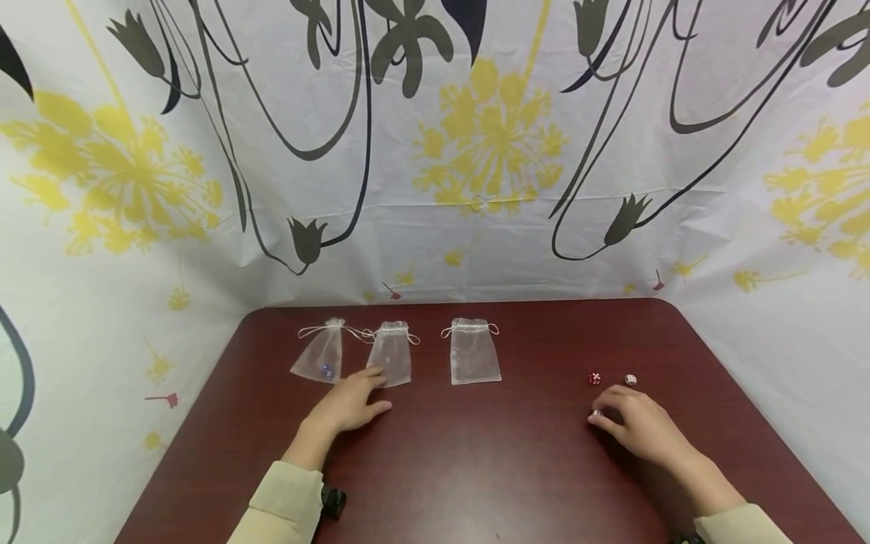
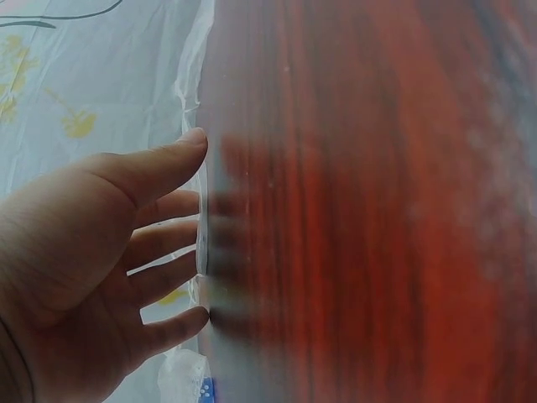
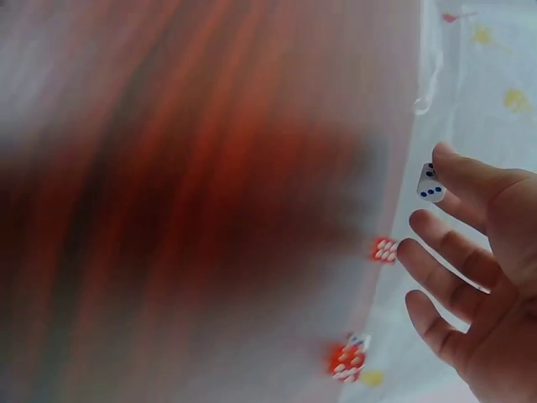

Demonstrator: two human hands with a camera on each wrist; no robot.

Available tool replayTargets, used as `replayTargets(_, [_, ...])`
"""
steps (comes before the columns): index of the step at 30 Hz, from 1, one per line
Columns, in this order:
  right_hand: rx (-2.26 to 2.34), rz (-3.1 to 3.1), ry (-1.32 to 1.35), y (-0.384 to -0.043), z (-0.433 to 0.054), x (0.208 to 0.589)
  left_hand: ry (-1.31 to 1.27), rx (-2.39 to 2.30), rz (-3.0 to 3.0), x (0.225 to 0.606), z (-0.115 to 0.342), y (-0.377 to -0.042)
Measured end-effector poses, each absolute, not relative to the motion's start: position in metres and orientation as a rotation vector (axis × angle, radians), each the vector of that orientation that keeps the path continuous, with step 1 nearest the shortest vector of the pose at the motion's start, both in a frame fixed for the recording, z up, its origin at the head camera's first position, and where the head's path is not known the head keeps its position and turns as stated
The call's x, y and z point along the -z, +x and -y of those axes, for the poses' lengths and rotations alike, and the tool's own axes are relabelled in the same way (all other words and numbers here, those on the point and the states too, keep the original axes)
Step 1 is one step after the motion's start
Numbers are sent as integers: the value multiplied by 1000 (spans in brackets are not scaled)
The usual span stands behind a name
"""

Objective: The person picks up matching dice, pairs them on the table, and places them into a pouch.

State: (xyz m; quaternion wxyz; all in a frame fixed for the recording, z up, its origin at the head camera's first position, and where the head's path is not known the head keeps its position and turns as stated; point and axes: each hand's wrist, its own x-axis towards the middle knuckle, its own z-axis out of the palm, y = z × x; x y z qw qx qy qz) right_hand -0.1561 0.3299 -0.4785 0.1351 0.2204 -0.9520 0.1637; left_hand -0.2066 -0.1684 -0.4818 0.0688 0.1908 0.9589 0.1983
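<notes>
My right hand (image 1: 639, 423) pinches a white die (image 3: 430, 183) with blue pips between thumb and index finger, while its other fingers are spread loosely. Just beyond it on the table lie a red die (image 1: 594, 378) and a pale die (image 1: 630, 380). My left hand (image 1: 348, 400) rests its fingertips at the lower part of the middle sheer drawstring bag (image 1: 394, 355), thumb held apart. Left of that hand, another sheer bag (image 1: 326, 351) holds blue dice (image 1: 328, 371). In the left wrist view the left fingers (image 2: 172, 273) are extended and grip nothing.
A third sheer drawstring bag (image 1: 474, 355) lies flat right of the middle one. All this rests on a dark red-brown table (image 1: 489, 453) with rounded far corners. A patterned white cloth (image 1: 462, 257) hangs right behind the table's far edge.
</notes>
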Motion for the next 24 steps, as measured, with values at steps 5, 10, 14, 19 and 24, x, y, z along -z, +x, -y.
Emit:
replayTargets(5, [-508,2702,715,-154,-312,467,566,-599,-2879,483,168,-206])
replayTargets(10, [-600,2631,845,-155,-296,455,564,-604,-2869,482,168,-206])
replayTargets(14, [-605,2606,893,-155,-286,447,572,-600,-2871,481,168,-206])
replayTargets(19, [-579,2623,918,-158,-273,441,572,-602,-2873,481,168,-206])
replayTargets(24, [-578,2638,959,-164,-251,439,563,-593,-2871,481,169,-207])
